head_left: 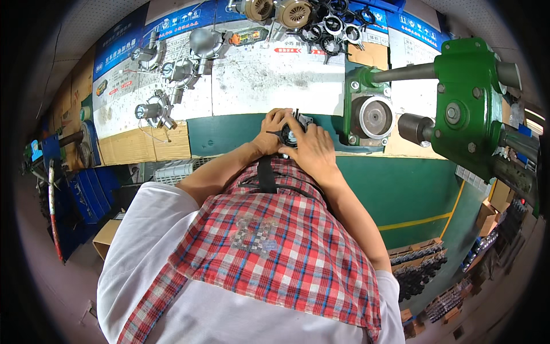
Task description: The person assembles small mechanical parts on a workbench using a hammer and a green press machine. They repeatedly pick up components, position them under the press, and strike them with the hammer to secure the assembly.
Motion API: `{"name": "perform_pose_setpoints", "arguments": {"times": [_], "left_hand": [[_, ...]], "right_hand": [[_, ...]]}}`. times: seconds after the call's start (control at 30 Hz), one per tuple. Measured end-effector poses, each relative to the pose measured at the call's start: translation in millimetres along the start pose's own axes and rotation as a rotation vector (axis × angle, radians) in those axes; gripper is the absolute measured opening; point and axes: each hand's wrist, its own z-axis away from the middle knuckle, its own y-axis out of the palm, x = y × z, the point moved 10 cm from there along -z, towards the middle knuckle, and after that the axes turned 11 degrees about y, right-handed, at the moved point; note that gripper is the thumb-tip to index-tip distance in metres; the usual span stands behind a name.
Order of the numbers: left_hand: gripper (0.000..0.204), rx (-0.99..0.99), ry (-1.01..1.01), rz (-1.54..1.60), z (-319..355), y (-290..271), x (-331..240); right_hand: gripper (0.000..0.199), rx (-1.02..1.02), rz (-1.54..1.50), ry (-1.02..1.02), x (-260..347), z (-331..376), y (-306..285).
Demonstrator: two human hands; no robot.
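Note:
At the bench's near edge, both my hands are closed around a round black plastic part with prongs [287,136], with some silvery metal showing behind it. My left hand [270,131] grips its left side, fingers curled over the far edge. From the right, my right hand [314,148] presses against it, thumb below and fingers across the top. Much of the part is hidden by my fingers. Several similar black pronged rings [333,26] lie heaped at the back of the bench.
Metal motor assemblies [179,71] with wires stand on the left of the cardboard-covered bench [258,86]. A green press [467,109] with a round metal cup [373,116] occupies the right. Fan-like brown discs [293,12] sit at the back. Boxes of dark parts [421,269] are low on the right.

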Motion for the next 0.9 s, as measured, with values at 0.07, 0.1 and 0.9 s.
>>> {"name": "perform_pose_setpoints", "arguments": {"times": [0.07,0.1,0.9], "left_hand": [[0.095,0.020,-0.027,0.018,-0.1,-0.7,-0.5],[0.093,-0.015,-0.002,-0.013,-0.1,-2.2,-3.7],[0.074,-0.047,-0.028,-0.047,-0.6,-7.6,-10.9]], "right_hand": [[0.077,0.149,0.066,0.061,-4.2,-4.8,26.2],[0.068,0.167,0.061,0.086,-6.9,-8.0,30.7],[0.057,0.285,-0.179,0.216,-22.6,-18.2,48.7]]}}
